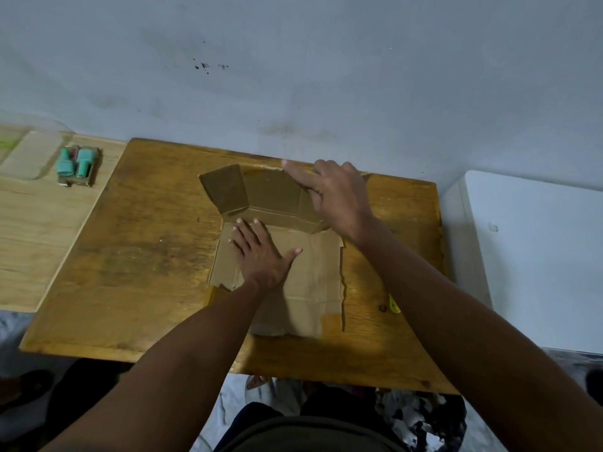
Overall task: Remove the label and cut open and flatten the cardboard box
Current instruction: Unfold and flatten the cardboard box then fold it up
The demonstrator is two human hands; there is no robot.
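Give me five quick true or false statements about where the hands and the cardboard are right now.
1. The left hand lies flat on the cardboard. True.
2. The right hand holds a knife. False: it presses on the cardboard's raised far part, holding nothing.
3. The whole cardboard lies flat. False: the far panels still stand up.
4. Teal bottles lie on the lighter surface to the left. True.
5. The cardboard rests on the floor. False: it is on the wooden table.

No legible text, label, brand, number or sign appears on the cardboard box [280,256] under my hands, on the worktop [130,256], or on anything else in view.
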